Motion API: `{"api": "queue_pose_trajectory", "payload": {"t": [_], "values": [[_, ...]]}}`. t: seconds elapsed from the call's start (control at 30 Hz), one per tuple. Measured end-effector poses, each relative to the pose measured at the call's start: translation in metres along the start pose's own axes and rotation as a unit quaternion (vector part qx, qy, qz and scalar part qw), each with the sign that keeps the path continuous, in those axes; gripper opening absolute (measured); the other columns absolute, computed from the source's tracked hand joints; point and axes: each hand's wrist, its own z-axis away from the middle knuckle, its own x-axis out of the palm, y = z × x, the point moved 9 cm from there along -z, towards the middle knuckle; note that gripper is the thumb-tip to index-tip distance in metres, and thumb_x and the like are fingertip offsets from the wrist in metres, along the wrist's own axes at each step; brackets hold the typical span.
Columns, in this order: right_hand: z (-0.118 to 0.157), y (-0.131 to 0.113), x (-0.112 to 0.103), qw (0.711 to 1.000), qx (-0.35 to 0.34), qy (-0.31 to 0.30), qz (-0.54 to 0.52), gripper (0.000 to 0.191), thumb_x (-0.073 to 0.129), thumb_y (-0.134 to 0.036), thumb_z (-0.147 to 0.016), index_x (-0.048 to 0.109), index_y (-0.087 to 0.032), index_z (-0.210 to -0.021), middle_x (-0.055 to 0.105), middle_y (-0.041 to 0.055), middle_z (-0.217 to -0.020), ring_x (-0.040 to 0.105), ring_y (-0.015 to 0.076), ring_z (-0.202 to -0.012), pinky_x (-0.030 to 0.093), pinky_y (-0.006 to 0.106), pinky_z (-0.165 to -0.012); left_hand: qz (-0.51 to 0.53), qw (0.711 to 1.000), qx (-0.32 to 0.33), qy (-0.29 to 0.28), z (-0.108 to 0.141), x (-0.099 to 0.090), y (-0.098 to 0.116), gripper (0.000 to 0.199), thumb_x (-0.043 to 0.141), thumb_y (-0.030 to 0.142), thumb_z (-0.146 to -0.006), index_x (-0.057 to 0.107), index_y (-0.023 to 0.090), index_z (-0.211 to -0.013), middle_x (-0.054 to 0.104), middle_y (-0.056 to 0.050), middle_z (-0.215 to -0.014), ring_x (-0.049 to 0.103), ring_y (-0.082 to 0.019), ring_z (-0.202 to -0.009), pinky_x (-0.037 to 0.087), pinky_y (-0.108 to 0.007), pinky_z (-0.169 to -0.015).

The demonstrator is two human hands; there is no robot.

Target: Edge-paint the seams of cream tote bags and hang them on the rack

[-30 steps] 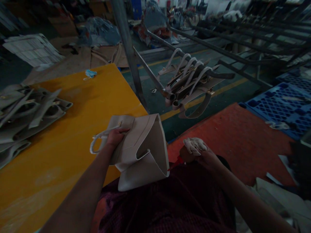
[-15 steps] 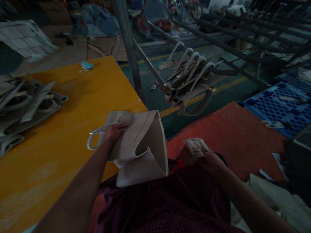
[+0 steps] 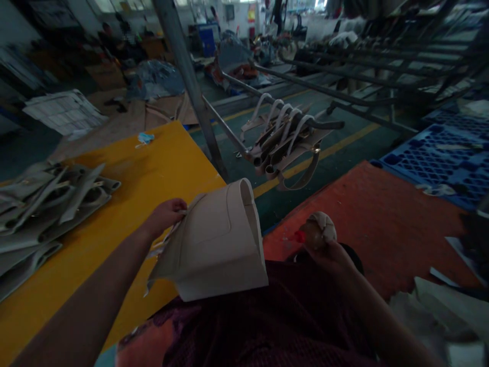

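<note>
A beige handbag body (image 3: 214, 234) lies on its side across my lap and the table edge, its open end facing right. My left hand (image 3: 168, 216) pinches the bag at its left upper edge. Part of the handle shows below that hand, mostly covered by the bag. Over to the right, apart from the bag, my right hand (image 3: 332, 255) is closed around a small glue bottle (image 3: 314, 237) with a red nozzle pointing left. Pale cloth is wrapped about the bottle's far end.
Several flat bag pieces (image 3: 57, 199) are piled on the yellow table (image 3: 160, 163), with a blue face mask (image 3: 145, 137) farther back. More bags (image 3: 286, 137) hang from a metal rack. A blue pallet (image 3: 439, 158) stands right. A person (image 3: 110, 41) is far back.
The bag has turned so its side faces up and less of its inside shows. My left hand has shifted left to its edge. The bottle has turned and risen slightly; the view has tilted up.
</note>
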Motion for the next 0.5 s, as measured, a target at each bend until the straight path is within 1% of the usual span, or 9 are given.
{"api": "queue_pose_trajectory", "payload": {"t": [0.07,0.1,0.17,0.2,0.27,0.3,0.37,0.43,0.5], "values": [[-0.004,0.001,-0.012,0.998,-0.007,0.039,-0.055,0.042,0.089,-0.022,-0.067,0.074,-0.035,-0.104,0.085,0.0011,-0.105,0.082,0.0283,-0.1,0.073,0.041,-0.082,0.048,0.996,-0.006,-0.076,0.016,-0.012,0.018,0.029,0.072,0.034,-0.048,0.072,0.026,-0.077,0.075,0.0,-0.073,0.066,-0.02,-0.067,0.051,-0.028,-0.061],[-0.006,0.003,-0.016,0.996,-0.006,0.051,-0.078,0.041,0.086,-0.021,-0.067,0.075,-0.035,-0.104,0.085,0.0013,-0.106,0.082,0.0283,-0.1,0.073,0.041,-0.081,0.072,0.99,-0.014,-0.119,0.025,-0.017,0.028,0.033,0.076,0.035,-0.046,0.074,0.026,-0.077,0.076,-0.001,-0.074,0.066,-0.02,-0.067,0.051,-0.028,-0.061],[-0.009,0.006,-0.023,0.993,0.004,0.057,-0.101,0.04,0.083,-0.018,-0.066,0.075,-0.033,-0.102,0.086,0.0026,-0.104,0.082,0.0299,-0.102,0.073,0.042,-0.082,0.095,0.979,-0.033,-0.18,0.047,-0.029,0.05,0.041,0.083,0.034,-0.04,0.077,0.026,-0.08,0.08,-0.003,-0.08,0.069,-0.022,-0.074,0.054,-0.029,-0.066],[-0.011,0.007,-0.025,0.993,0.007,0.053,-0.104,0.039,0.083,-0.018,-0.065,0.075,-0.033,-0.101,0.086,0.0032,-0.103,0.082,0.0308,-0.104,0.073,0.044,-0.084,0.094,0.977,-0.039,-0.19,0.058,-0.038,0.061,0.044,0.085,0.033,-0.039,0.077,0.026,-0.081,0.081,-0.003,-0.082,0.072,-0.024,-0.079,0.058,-0.031,-0.071],[-0.014,0.008,-0.03,0.994,0.003,0.043,-0.104,0.036,0.084,-0.019,-0.067,0.075,-0.032,-0.099,0.086,0.0036,-0.102,0.082,0.0318,-0.105,0.073,0.046,-0.087,0.09,0.979,-0.043,-0.175,0.076,-0.059,0.086,0.047,0.083,0.032,-0.037,0.076,0.027,-0.083,0.081,-0.001,-0.085,0.075,-0.028,-0.09,0.062,-0.037,-0.083],[-0.015,0.009,-0.032,0.994,0.001,0.039,-0.106,0.035,0.084,-0.021,-0.069,0.075,-0.033,-0.1,0.086,0.0037,-0.103,0.083,0.0318,-0.105,0.073,0.046,-0.088,0.086,0.983,-0.046,-0.156,0.083,-0.07,0.097,0.049,0.083,0.031,-0.035,0.074,0.028,-0.084,0.08,0.001,-0.085,0.077,-0.031,-0.096,0.062,-0.04,-0.088],[-0.017,0.014,-0.037,0.991,0.003,0.045,-0.126,0.032,0.083,-0.022,-0.073,0.074,-0.032,-0.102,0.086,0.0042,-0.104,0.083,0.0312,-0.102,0.073,0.046,-0.087,0.064,0.991,-0.062,-0.105,0.093,-0.09,0.114,0.052,0.084,0.029,-0.03,0.07,0.031,-0.08,0.077,0.004,-0.083,0.077,-0.034,-0.102,0.063,-0.044,-0.093],[-0.018,0.02,-0.041,0.985,0.014,0.065,-0.161,0.031,0.081,-0.022,-0.076,0.074,-0.031,-0.105,0.086,0.0054,-0.105,0.084,0.0301,-0.098,0.074,0.044,-0.083,0.017,0.996,-0.067,-0.058,0.097,-0.105,0.124,0.053,0.086,0.029,-0.026,0.065,0.032,-0.075,0.075,0.005,-0.079,0.076,-0.033,-0.098,0.063,-0.044,-0.091],[-0.018,0.027,-0.043,0.977,0.025,0.083,-0.193,0.033,0.081,-0.021,-0.078,0.073,-0.031,-0.108,0.085,0.0058,-0.104,0.084,0.0293,-0.093,0.074,0.043,-0.078,-0.055,0.998,-0.037,-0.016,0.096,-0.113,0.131,0.048,0.085,0.039,-0.031,0.064,0.033,-0.073,0.075,0.004,-0.076,0.075,-0.031,-0.09,0.063,-0.043,-0.087]]}}
